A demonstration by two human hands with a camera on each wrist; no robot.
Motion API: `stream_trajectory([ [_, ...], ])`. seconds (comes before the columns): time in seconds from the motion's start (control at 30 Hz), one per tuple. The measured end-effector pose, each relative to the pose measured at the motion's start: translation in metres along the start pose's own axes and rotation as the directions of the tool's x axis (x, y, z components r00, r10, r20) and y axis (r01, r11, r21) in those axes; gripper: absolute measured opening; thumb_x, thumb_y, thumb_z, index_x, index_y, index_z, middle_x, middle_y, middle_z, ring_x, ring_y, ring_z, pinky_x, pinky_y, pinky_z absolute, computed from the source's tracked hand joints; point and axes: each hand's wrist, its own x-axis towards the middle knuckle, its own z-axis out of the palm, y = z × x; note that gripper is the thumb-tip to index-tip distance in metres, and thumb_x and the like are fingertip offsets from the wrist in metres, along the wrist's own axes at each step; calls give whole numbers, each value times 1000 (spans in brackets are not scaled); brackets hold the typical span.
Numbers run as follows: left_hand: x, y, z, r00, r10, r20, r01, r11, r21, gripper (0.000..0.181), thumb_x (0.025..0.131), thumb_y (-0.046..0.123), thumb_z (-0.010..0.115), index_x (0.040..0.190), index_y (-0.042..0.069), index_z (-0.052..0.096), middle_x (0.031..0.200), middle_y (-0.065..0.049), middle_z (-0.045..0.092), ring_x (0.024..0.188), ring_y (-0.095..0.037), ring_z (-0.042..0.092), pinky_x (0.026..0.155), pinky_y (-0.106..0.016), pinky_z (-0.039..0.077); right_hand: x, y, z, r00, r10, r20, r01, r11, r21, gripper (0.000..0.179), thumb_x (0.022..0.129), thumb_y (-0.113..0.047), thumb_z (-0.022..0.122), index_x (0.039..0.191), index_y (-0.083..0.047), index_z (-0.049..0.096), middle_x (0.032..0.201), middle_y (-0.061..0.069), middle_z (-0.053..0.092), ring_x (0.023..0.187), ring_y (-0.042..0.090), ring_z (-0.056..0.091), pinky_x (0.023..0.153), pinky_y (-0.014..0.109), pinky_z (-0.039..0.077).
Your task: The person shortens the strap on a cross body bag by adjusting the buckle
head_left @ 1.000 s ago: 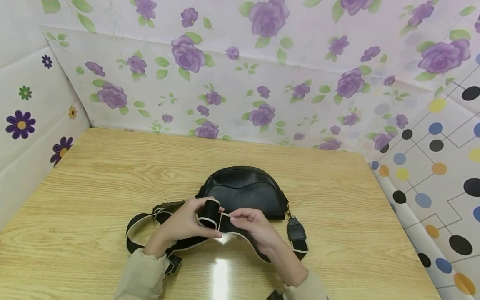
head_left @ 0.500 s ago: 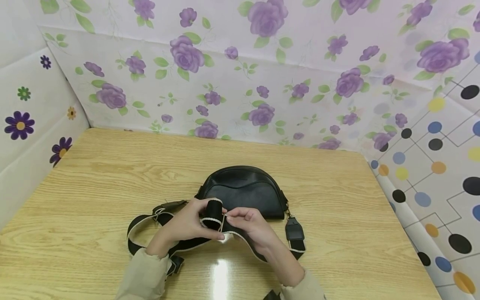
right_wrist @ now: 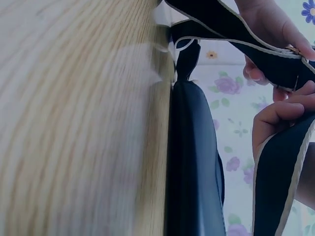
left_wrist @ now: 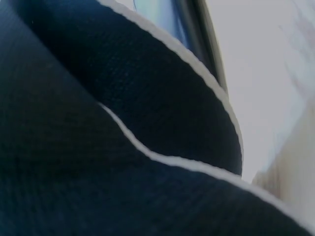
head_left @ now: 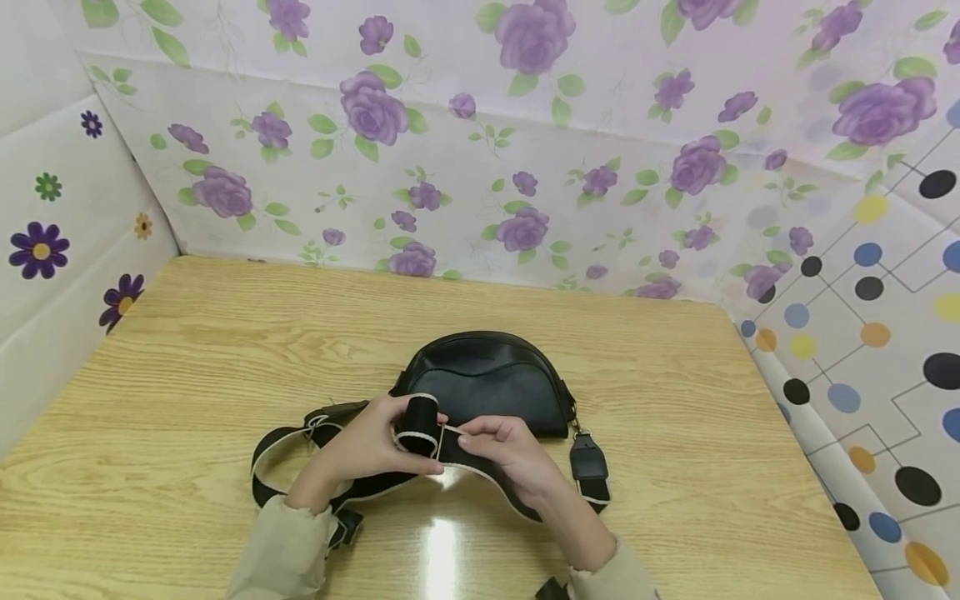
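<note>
A black half-moon bag lies on the wooden table, its black strap edged in white. My left hand holds the strap beside a thin metal slider, where the webbing makes a raised loop. Just right of the slider, my right hand pinches the strap's edge between thumb and fingers. From there the webbing hangs in a curve under that hand. Close-up strap webbing fills most of the left wrist view. In the right wrist view, both hands meet at the strap above the table.
At the bag's right end hangs a clip with a black leather tab. More strap curls on the table at left. Dark ends show near both sleeves. Flowered sheeting stands behind the table, dotted sheeting at right.
Both hands and the strap loop shift slightly right, then back left by now. The grip on the strap stays the same, and the bag keeps its place.
</note>
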Motion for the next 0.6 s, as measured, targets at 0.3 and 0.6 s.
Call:
stream_trajectory([
  [0.3, 0, -2, -2, 1000, 11, 14, -11, 1000, 13, 50, 66, 23, 80, 106, -1, 62, 97, -4, 64, 89, -15, 58, 78, -30, 45, -5, 1, -10, 999, -23, 31, 24, 999, -31, 14, 85, -2, 57, 85, -12, 66, 80, -1, 65, 75, 8, 58, 67, 21, 46],
  [0.6, 1, -5, 0, 999, 29, 16, -29, 1000, 3, 49, 66, 22, 80, 105, -2, 61, 94, -1, 64, 86, -13, 59, 76, -30, 46, -7, 1, -14, 996, -56, 74, 58, 998, -32, 18, 86, 0, 54, 86, -13, 66, 82, -2, 65, 76, 8, 58, 67, 20, 46],
])
